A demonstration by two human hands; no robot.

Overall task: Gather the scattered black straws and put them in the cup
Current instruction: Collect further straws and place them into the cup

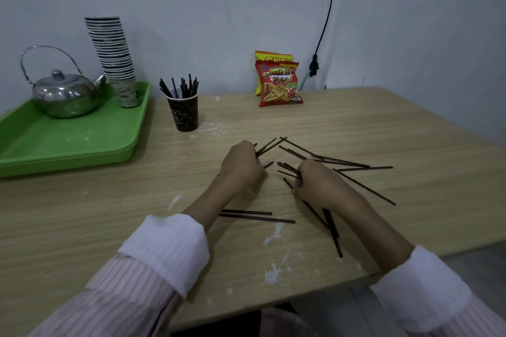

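Note:
Several black straws (353, 164) lie scattered over the middle of the wooden table (82, 213). A dark paper cup (183, 112) stands behind them to the left, with several straws upright in it. My left hand (241, 165) is closed around a few straws that stick out up and to the right. My right hand (317, 182) grips a bundle of straws whose ends poke out to the left and run back under my wrist. Two more straws (254, 216) lie side by side between my forearms.
A green tray (68, 139) at the left holds a steel teapot (65, 93) and a tall stack of paper cups (115, 57). Two snack bags (279, 82) lean on the back wall. A black cable (325, 19) hangs down the wall. The table's right edge is near my right arm.

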